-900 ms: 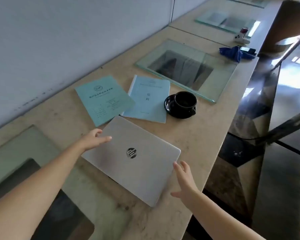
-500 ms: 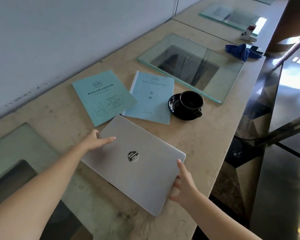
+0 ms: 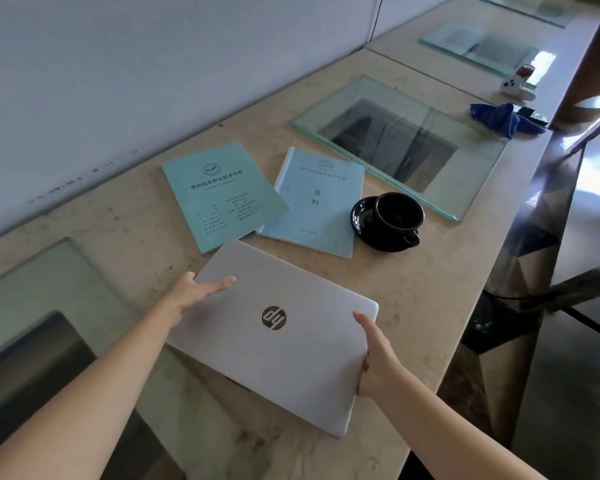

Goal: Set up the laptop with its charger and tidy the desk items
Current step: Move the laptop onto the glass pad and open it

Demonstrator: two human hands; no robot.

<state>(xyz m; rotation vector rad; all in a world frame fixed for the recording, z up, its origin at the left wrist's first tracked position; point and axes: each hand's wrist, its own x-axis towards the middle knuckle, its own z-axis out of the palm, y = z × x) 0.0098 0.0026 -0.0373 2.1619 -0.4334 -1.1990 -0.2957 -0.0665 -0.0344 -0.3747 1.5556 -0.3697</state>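
A closed silver laptop [image 3: 274, 351] lies at an angle on the beige desk [image 3: 413, 292], its near corner raised a little off the surface. My left hand [image 3: 194, 289] grips its far left edge, thumb on the lid. My right hand [image 3: 374, 355] grips the right edge, thumb on top and fingers underneath. Beyond the laptop lie a green booklet [image 3: 219, 195] and a light blue booklet [image 3: 317, 200], the green one overlapping the blue. A black cup on a black saucer [image 3: 388, 218] stands to their right. No charger is in view.
A glass pane [image 3: 465, 174] lies over a desk cutout at the back right, another glass pane [image 3: 49, 282] at the near left under my left arm. A blue cloth [image 3: 503, 117] and a small white object [image 3: 516, 86] sit far right. The desk edge drops off on the right.
My right hand moved from beside the laptop onto its right edge and took hold. My left hand closed on the left edge. The laptop's near side has lifted slightly.
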